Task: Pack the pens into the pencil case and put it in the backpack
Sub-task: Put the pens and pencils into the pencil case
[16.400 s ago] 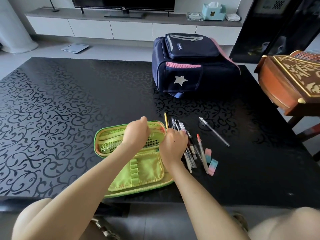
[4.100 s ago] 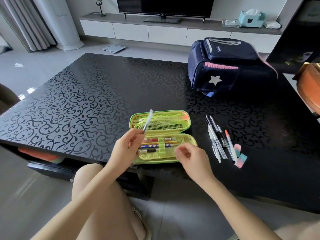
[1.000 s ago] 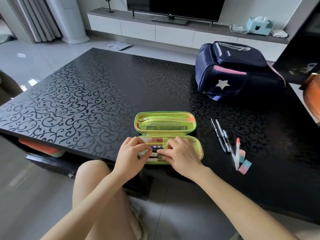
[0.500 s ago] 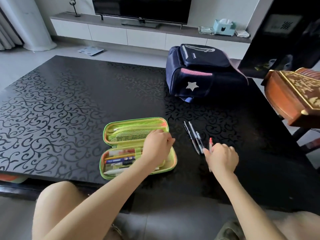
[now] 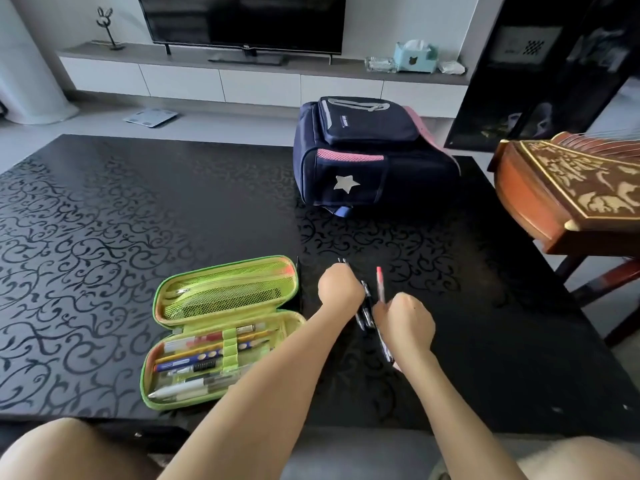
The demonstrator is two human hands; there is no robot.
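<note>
Head view. I look down on a black table (image 5: pixel 104 220) patterned with scrolls, with the person's bare knees at the 6 o'clock edge of the frame.

The green pencil case (image 5: pixel 221 296) lies open at 7 o'clock from the frame's centre. Its mesh-pocketed lid is folded back toward 12 o'clock. Its tray sits nearest the person, and the packed pens (image 5: pixel 207 362) lie crosswise in it under a green elastic loop.

At 3 o'clock from the case, just beside it, the left hand (image 5: pixel 341 289) is balled knuckles-up over the black pens (image 5: pixel 365 313) on the table. The fingers are curled down around them; tips of the pens show at its 12 o'clock side and barrels at its 5 o'clock side. I cannot see the fingertips themselves.

The right hand (image 5: pixel 405 323) sits just beside the left at its 4 o'clock. Its fingers are curled about the red-capped pen (image 5: pixel 380 282), whose cap juts out toward 12 o'clock while the barrel runs back beneath the wrist.

The navy backpack (image 5: pixel 363 161), with pink trim and a silver star, rests on the table at 12 o'clock from the hands and well apart from them. I read its zips as closed.

A carved wooden stringed instrument (image 5: pixel 571 188) stands at 3 o'clock of the frame, off the table. A television (image 5: pixel 242 19), a tissue box (image 5: pixel 414 58) and a bathroom scale (image 5: pixel 150 116) occupy the 11-to-1 o'clock background.
</note>
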